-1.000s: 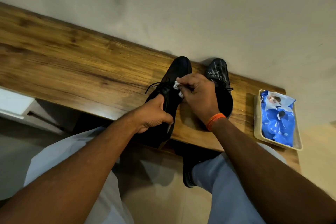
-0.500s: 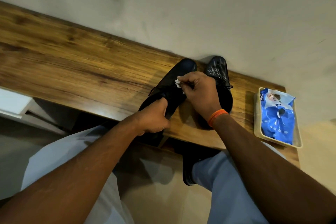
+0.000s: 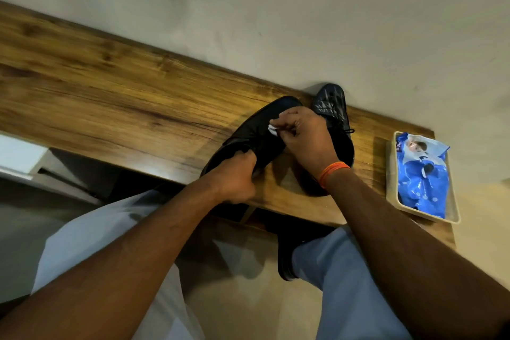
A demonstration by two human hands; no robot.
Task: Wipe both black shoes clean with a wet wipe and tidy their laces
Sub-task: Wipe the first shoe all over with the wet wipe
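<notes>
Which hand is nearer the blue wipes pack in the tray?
Right. The right hand works at the shoes beside the wipes pack; the left hand grips the shoe farther away.

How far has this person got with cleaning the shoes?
Nothing looks finished. In hand: the left hand grips the near shoe while the right hand rubs a wet wipe on it. Left: the far shoe, untouched against the wall, and both pairs of laces.

free: bare wooden shelf [image 3: 96, 85] left of the left hand's fingers [image 3: 245, 159] | blocked: wall [image 3: 276, 8] just beyond right hand's fingers [image 3: 284, 121]; second shoe [image 3: 329, 102] behind; tray [image 3: 392, 190] well right
</notes>
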